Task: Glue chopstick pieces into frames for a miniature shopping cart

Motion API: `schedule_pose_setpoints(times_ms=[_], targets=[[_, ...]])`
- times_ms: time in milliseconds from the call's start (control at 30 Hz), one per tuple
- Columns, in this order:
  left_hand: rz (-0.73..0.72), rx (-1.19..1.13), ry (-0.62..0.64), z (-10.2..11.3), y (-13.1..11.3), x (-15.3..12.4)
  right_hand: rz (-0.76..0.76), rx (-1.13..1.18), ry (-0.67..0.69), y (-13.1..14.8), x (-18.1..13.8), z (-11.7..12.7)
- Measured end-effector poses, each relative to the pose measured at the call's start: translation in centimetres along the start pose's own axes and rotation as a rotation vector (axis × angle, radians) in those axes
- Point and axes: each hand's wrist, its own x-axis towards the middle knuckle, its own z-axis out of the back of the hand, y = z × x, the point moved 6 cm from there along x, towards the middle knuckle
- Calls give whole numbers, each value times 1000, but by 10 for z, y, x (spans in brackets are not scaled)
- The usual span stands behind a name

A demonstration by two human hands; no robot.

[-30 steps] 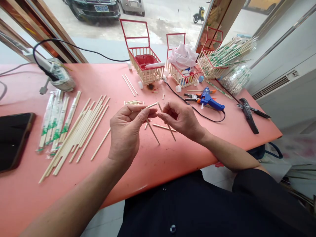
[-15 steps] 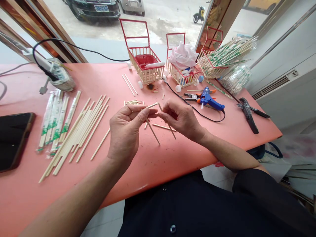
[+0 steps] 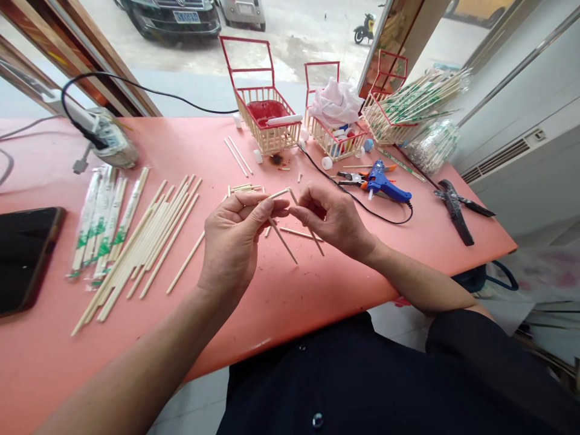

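Over the pink table (image 3: 317,284), my left hand (image 3: 233,238) and my right hand (image 3: 333,219) meet fingertip to fingertip, both closed in a pinch on a small frame of thin wooden sticks (image 3: 285,238). One short stick lies across the top between the two pinches. Two longer sticks hang down from it toward me. Loose cut sticks (image 3: 296,232) lie on the table just behind the frame. A blue glue gun (image 3: 385,184) rests to the right of my right hand.
Bare chopsticks (image 3: 154,241) and wrapped chopsticks (image 3: 102,220) lie at left, beside a black phone (image 3: 22,257). Three stick-built carts (image 3: 267,118) stand at the back, with pliers (image 3: 356,178), a black cord (image 3: 344,190), a dark cutter (image 3: 455,208) and a power strip (image 3: 106,139).
The hanging sticks have swung slightly to the right and lower. Both hands stay where they were.
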Motion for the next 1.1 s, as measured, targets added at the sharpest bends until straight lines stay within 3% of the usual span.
schedule_pose_setpoints(times_ms=[1100], targets=[[-3, -3, -6, 0, 1, 0, -37, 23, -11, -1, 0, 0]])
